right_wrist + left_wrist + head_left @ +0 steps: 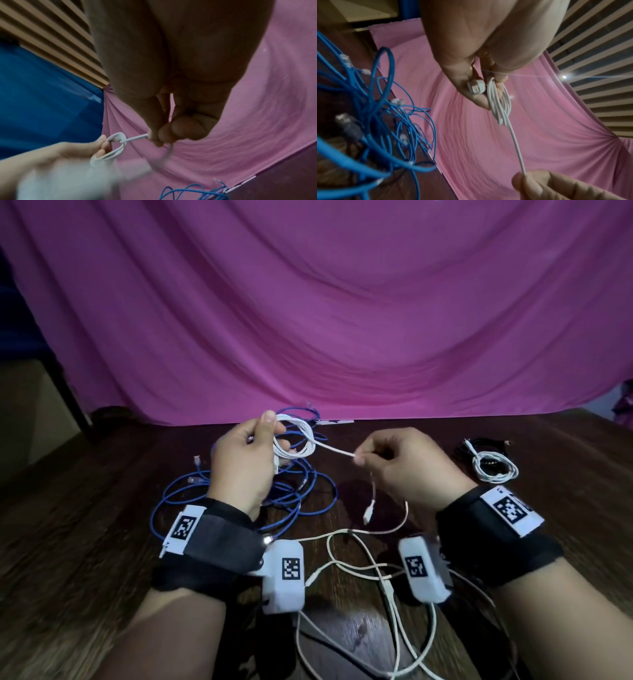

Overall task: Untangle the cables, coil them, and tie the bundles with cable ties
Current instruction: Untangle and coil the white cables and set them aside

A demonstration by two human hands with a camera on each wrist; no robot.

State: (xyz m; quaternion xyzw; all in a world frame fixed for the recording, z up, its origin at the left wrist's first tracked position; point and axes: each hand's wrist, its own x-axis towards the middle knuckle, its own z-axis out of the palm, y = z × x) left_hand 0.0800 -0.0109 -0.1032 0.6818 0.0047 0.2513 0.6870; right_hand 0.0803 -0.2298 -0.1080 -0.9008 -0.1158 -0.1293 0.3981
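No readable text; only coded square markers [292,568] on wrist units.

A: Where does the white cable [329,447] go past the right hand [404,463]?

B: Hidden in the curled fingers [187,128]. In the right wrist view, the left hand [56,159] is blurred and cut by the edge.

A: The blue cables [373,121]?

B: Cropped at the left edge; their plugs are too smeared to make out.

Pink cloth [342,320] hangs behind dark wooden table [513,440].
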